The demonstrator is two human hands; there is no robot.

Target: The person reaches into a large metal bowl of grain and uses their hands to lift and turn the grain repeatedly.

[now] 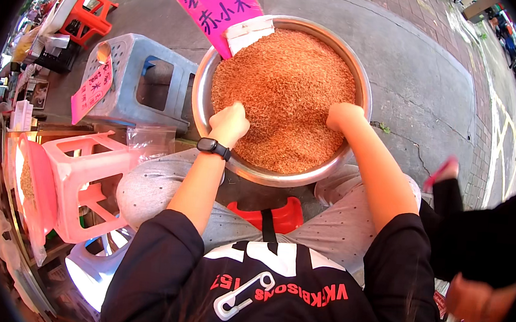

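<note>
A wide metal basin (367, 84) stands in front of me, heaped with reddish-brown grain (287, 85). My left hand (230, 122), with a black watch (213, 146) at the wrist, is curled against the grain on the left side. Across the heap, my right hand (344, 116) is curled at the right edge of the grain, close to the basin's rim. The fingers of both hands are turned down and mostly hidden, so I cannot tell whether they hold grain. Between the hands the grain dips in a shallow hollow.
A pink handwritten sign (220, 8) and a white block (249, 35) stand at the basin's far left. Left of it are a blue-grey stool (129, 80) and a pink stool (61, 169). At right, a passer-by's hand (473, 301) and pink shoe (443, 173) show.
</note>
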